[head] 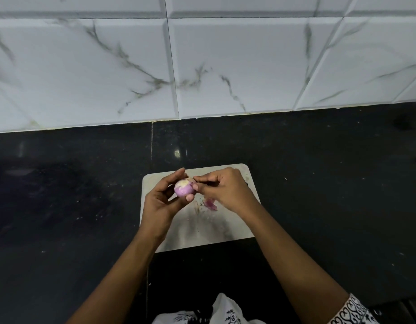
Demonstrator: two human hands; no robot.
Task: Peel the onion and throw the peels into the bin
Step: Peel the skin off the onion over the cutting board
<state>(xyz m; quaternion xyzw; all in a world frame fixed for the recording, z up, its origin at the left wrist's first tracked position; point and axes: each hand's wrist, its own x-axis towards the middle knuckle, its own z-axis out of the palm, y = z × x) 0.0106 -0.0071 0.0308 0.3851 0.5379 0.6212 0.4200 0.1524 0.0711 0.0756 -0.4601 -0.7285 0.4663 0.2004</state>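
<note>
While hovering just above the far half of the cutting board [228, 226], grips a small purple onion [183, 188] in the left hand [162, 203], fingers curled round its far-left side and thumb tucked beneath. Bared to a pale yellowish patch on top, purple lower down. Pinches the onion's upper right edge with the right hand [223, 191], thumb and forefinger closed together there, remaining fingers curled in. Lying on the board, just nearer than the onion and beside the right wrist: a purple peel scrap [210, 204]. Set on a dark countertop [62, 206] reaching out past all four board edges. Beyond the board's far edge, white marbled wall tiles [237, 66]. Nearer than the board's near edge and well apart from it, a patterned sleeve [351, 311] and printed cloth [225, 308].
</note>
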